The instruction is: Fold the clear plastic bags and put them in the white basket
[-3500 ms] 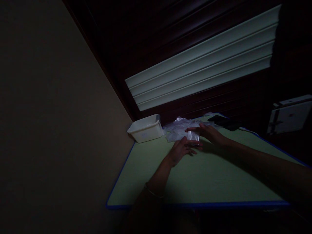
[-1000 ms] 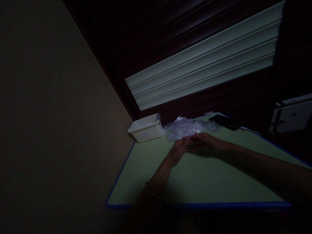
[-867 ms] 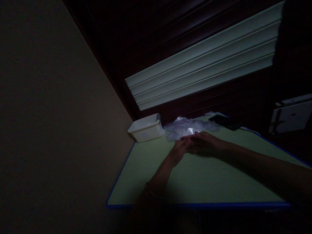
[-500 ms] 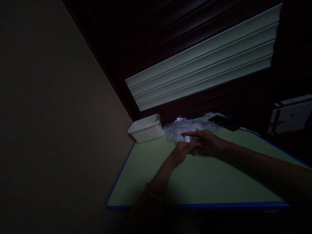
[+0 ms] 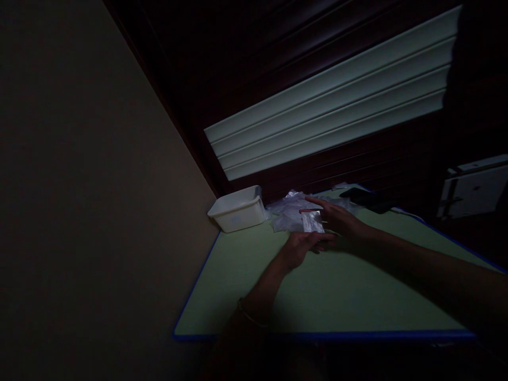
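Note:
A small shiny clear plastic bag (image 5: 313, 221) is between my two hands, over the green table mat. My left hand (image 5: 299, 248) is closed on its lower edge, thumb on top. My right hand (image 5: 336, 218) is at the bag's right side, with its index finger stretched out above and apart from the other fingers; whether it grips the bag is too dark to tell. Behind them lies a loose pile of clear plastic bags (image 5: 288, 214).
A white plastic bin (image 5: 239, 211) stands at the mat's back left corner, by the wall. Dark objects (image 5: 365, 199) lie at the back right. The green mat (image 5: 337, 296) has a blue edge. A white object (image 5: 474, 190) is at the far right.
My right hand's fingers have lifted and spread a little, and more of the small bag shows between my hands. My left hand has barely moved.

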Demonstrator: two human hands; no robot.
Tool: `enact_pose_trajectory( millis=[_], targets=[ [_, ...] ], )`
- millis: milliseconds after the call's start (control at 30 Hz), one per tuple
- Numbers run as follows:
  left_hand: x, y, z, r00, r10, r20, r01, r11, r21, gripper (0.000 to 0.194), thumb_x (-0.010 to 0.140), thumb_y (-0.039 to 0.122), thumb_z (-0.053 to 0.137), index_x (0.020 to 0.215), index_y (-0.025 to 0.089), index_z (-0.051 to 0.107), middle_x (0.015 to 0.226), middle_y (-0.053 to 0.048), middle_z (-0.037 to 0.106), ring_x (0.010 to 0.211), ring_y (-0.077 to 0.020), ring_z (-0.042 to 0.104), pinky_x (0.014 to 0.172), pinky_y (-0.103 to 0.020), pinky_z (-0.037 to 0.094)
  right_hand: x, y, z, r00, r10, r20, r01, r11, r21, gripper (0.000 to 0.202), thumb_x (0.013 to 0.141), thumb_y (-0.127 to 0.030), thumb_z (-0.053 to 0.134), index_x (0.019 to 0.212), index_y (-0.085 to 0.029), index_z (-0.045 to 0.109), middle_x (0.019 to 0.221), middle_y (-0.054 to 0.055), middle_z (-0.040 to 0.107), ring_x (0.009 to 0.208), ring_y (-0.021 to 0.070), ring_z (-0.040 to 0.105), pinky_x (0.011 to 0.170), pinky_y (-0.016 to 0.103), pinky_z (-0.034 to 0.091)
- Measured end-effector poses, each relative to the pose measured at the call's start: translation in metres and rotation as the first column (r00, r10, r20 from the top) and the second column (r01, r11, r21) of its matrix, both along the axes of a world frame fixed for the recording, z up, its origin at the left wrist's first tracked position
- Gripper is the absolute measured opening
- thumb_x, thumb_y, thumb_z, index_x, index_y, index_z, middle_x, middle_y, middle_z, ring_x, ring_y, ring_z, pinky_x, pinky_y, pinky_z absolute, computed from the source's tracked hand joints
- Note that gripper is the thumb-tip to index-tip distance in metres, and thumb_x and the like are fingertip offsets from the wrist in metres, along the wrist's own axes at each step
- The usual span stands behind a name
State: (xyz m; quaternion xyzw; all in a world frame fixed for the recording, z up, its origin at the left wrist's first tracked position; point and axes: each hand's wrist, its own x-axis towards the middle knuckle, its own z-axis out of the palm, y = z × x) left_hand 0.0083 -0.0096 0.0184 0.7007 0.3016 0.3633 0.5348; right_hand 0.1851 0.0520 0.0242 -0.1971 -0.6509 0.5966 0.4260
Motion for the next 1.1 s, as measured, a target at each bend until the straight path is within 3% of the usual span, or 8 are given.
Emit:
enact_pose_trajectory(
  millis=[100,200,300,367,533,700,900,1100],
  targets=[
    [-0.001,0.002,-0.001,1.0,0.016,-0.003,-0.016,1.0,0.004,0.06,0.089,0.061,0.042,0.118,0.014,0.067,0.117,-0.017,0.067,0.103,-0.0264,0.063,0.089,-0.039,0.044,0.0,-0.004,0.002,0.999,0.013,-0.039,-0.015,0.999,-0.036,0.052,0.085,-0.059,0.054,0.129,-0.031,0.058,0.121,0.009,0.065,0.094,0.027,0.065,0.076,0.041,0.053],
    [-0.002,0.004,-0.003,0.999,0.051,-0.017,-0.051,0.999,0.0,0.064,0.086,0.064,0.044,0.116,0.012,0.067,0.113,-0.018,0.068,0.094,-0.0244,0.064,0.087,-0.04,0.044,-0.002,-0.012,0.004,0.998,0.063,0.002,-0.063,0.996,-0.071,0.054,0.085,-0.062,0.052,0.118,-0.022,0.067,0.087,0.01,0.071,0.071,0.022,0.064,0.062,0.036,0.051],
    [-0.001,0.004,-0.002,0.998,0.069,0.001,-0.069,0.998,-0.001,0.066,0.084,0.066,0.047,0.114,0.011,0.069,0.11,-0.018,0.069,0.09,-0.0239,0.064,0.086,-0.039,0.045,-0.004,-0.02,0.005,0.992,0.118,0.039,-0.112,0.987,-0.117,0.06,0.085,-0.063,0.051,0.117,-0.016,0.067,0.051,0.001,0.056,0.049,0.0169,0.054,0.05,0.031,0.045],
    [0.0,0.003,-0.002,0.999,0.048,0.01,-0.048,0.999,0.011,0.063,0.085,0.064,0.048,0.114,0.012,0.069,0.112,-0.017,0.068,0.095,-0.0248,0.063,0.087,-0.039,0.044,-0.004,-0.022,0.006,0.993,0.113,0.031,-0.109,0.986,-0.129,0.061,0.085,-0.063,0.05,0.12,-0.016,0.065,0.047,-0.002,0.05,0.046,0.0162,0.052,0.048,0.03,0.043],
    [0.001,0.002,-0.002,1.0,0.009,-0.021,-0.009,0.999,0.041,0.054,0.09,0.057,0.045,0.118,0.016,0.067,0.118,-0.015,0.067,0.101,-0.025,0.062,0.089,-0.04,0.043,0.001,-0.022,0.013,0.997,0.021,0.078,-0.021,1.0,0.0,0.061,0.086,-0.065,0.047,0.118,-0.018,0.068,0.073,0.009,0.067,0.068,0.024,0.062,0.062,0.038,0.05],
    [0.001,0.002,-0.004,0.998,0.009,-0.059,-0.007,0.999,0.034,0.055,0.09,0.056,0.045,0.121,0.014,0.065,0.112,-0.015,0.069,0.1,-0.0246,0.062,0.089,-0.039,0.043,0.003,-0.019,0.012,0.996,-0.009,0.092,0.006,0.999,0.035,0.06,0.089,-0.064,0.04,0.119,-0.02,0.068,0.103,0.013,0.069,0.095,0.0301,0.063,0.085,0.045,0.048],
    [0.003,-0.003,0.002,0.998,-0.001,-0.066,0.003,0.999,0.039,0.057,0.09,0.057,0.044,0.122,0.014,0.064,0.113,-0.016,0.069,0.102,-0.0245,0.062,0.091,-0.04,0.043,0.003,-0.012,0.009,0.996,-0.073,0.055,0.072,0.997,0.026,0.054,0.091,-0.063,0.036,0.12,-0.03,0.067,0.136,0.007,0.058,0.13,0.0365,0.043,0.103,0.055,0.036],
    [0.002,-0.002,0.001,0.997,-0.01,-0.073,0.015,0.998,0.062,0.06,0.091,0.057,0.041,0.124,0.012,0.062,0.114,-0.018,0.068,0.1,-0.0239,0.063,0.089,-0.039,0.044,0.004,-0.001,0.004,1.0,-0.011,0.011,0.011,1.0,-0.007,0.054,0.091,-0.064,0.036,0.12,-0.03,0.066,0.134,0.008,0.06,0.126,0.0357,0.049,0.102,0.059,0.036]
  ],
)
